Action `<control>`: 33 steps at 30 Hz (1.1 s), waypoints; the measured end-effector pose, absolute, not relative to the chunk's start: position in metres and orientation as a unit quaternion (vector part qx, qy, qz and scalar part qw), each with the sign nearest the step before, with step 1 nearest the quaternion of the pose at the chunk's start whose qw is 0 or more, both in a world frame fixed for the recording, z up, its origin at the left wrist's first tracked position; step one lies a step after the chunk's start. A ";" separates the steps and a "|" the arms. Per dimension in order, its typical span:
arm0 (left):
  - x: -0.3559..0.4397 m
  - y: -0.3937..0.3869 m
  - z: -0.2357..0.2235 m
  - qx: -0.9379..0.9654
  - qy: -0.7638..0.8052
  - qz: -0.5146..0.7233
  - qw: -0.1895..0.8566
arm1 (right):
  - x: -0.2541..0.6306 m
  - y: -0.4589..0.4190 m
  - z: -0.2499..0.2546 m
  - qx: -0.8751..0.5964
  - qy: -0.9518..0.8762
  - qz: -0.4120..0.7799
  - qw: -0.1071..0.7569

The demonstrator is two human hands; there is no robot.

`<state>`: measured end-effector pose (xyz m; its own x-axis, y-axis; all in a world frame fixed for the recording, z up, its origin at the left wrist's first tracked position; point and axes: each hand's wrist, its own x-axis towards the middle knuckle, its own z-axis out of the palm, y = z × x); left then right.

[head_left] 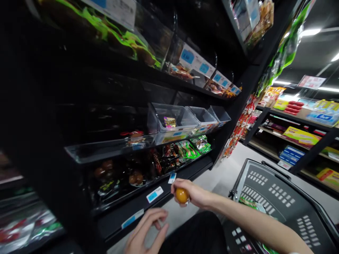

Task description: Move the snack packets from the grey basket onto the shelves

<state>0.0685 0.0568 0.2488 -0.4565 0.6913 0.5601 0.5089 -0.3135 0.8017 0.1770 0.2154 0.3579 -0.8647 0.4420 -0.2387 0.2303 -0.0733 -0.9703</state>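
Note:
My right hand (189,192) is closed around a packaged brown egg (182,195), whose glossy round end shows beside the thumb; the rest of it is hidden in the palm. My left hand (148,231) is at the bottom of the view, fingers apart and curved, with nothing in it. It is near the price labels (155,194) on the lowest shelf's front edge. Similar brown round packs (136,177) lie in the low black tray, beside dark vacuum packs (169,151) and green packets (189,149).
A grey shopping basket (282,176) with packets inside stands at the right, under my right forearm. Clear plastic bins (176,121) line the shelf above the tray; one holds a small colourful packet (170,122). More stocked shelving (299,137) stands across the aisle.

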 end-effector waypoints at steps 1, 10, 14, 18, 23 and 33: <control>0.064 0.063 0.265 0.538 0.570 0.620 0.046 | 0.174 0.215 0.358 -0.253 -0.677 0.689 0.059; 0.090 0.107 0.288 0.507 0.554 0.660 -0.002 | 0.176 0.210 0.347 -0.328 -0.605 0.725 0.038; 0.082 0.104 0.276 0.457 0.549 0.693 0.096 | 0.173 0.208 0.343 -0.328 -0.583 0.741 0.063; 0.064 0.099 0.274 0.305 0.497 0.747 0.320 | 0.173 0.212 0.347 -0.278 -0.650 0.704 0.065; 0.058 0.095 0.275 0.228 0.455 0.753 0.416 | 0.175 0.217 0.346 -0.253 -0.693 0.669 0.092; 0.064 0.096 0.268 0.236 0.429 0.771 0.408 | 0.179 0.218 0.335 -0.233 -0.707 0.662 0.087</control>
